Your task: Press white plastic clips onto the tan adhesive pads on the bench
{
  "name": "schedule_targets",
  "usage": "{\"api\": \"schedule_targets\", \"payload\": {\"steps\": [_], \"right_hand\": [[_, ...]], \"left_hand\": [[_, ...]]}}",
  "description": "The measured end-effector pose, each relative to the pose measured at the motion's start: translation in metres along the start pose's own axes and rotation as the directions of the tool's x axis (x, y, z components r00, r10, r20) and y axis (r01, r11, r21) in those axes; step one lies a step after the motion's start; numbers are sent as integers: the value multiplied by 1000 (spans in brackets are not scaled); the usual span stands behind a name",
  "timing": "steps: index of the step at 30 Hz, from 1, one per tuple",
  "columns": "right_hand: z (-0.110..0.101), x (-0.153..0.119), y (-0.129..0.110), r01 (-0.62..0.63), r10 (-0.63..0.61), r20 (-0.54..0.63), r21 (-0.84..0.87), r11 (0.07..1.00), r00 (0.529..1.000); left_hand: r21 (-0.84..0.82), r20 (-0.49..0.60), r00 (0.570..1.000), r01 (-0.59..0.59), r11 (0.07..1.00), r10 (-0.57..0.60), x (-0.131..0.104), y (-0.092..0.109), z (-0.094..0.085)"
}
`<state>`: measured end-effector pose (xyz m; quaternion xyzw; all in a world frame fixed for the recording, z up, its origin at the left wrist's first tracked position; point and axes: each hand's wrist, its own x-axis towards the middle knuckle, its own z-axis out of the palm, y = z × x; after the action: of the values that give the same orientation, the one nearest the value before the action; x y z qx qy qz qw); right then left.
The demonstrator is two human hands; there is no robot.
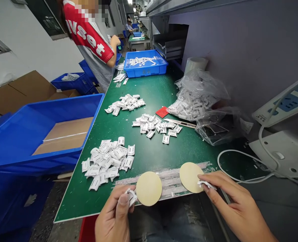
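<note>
Gripping the left part [131, 197], a small white piece, the left hand [113, 215] has thumb and fingers [122, 210] closed on it. This part is immediately left of the left disc [149, 189], a round beige piece that serves as the reference for all positions below. The left disc shows at the near edge of the green tabletop [73, 201]; whether it lies flat or is held cannot be told. The right hand [232, 198] is to its right, with thumb and index finger pinched on the right part [206, 185], also white. In view, that part overlaps the outer edge of the right disc [189, 176], located right of the left disc; contact cannot be confirmed.

A streaked patch [170, 181] extends right of the left disc. The near pile [108, 161] of white parts is beyond it to the left. Straight beyond is the middle pile [150, 125], and farther, slightly left, the far pile [127, 102]. Beyond and to the right are a red card [161, 112], a slim tool [180, 123] and a clear bag [193, 104] filled with white parts. Farthest beyond it on the tabletop, a blue tray [146, 70] contains white pieces.
</note>
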<state>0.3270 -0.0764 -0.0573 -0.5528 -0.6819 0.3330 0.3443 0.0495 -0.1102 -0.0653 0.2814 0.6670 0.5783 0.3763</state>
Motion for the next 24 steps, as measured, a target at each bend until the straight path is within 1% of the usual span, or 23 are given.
{"api": "schedule_targets", "payload": {"steps": [3,5,8,10,12,14,16,17,18,20,21,22,23,24], "right_hand": [[2,4,-1,19,-19,0,-15,1000,1000],[3,8,-2,53,-54,-4,-45,998,999],[3,14,-5,146,-148,-11,-119,982,989],[1,18,-6,224,-228,-10,-166,960,974],[-2,20,-7,295,-301,4,-214,931,954],[-4,21,-6,336,-340,28,-253,907,940],[-5,22,-5,351,-350,55,-280,894,935],[-4,22,-3,356,-352,68,-291,888,933],[-3,23,-2,363,-355,84,-305,881,931],[0,26,-1,385,-364,126,-351,854,923],[2,27,-1,399,-369,151,-380,835,917],[4,29,-2,413,-374,174,-410,813,911],[5,31,-3,426,-381,192,-441,790,904],[6,33,-4,438,-389,205,-468,767,898]], "left_hand": [[37,-12,1000,-23,999,24,0,1,0],[57,1,1000,-22,998,22,2,2,-1],[103,41,999,2,995,-6,6,9,-1],[148,77,996,25,989,-37,9,14,-1],[201,107,993,24,979,-47,11,19,0],[245,126,992,-31,969,-1,12,20,1],[294,171,977,-173,940,126,12,19,2],[327,215,953,-277,903,214,13,17,2],[362,272,910,-398,843,313,13,15,3],[418,392,787,-613,670,476,15,11,4],[437,440,727,-686,582,527,16,9,4],[450,482,679,-734,509,554,17,7,4],[462,515,648,-761,456,561,18,5,3],[470,541,632,-774,423,556,19,3,1]]}}
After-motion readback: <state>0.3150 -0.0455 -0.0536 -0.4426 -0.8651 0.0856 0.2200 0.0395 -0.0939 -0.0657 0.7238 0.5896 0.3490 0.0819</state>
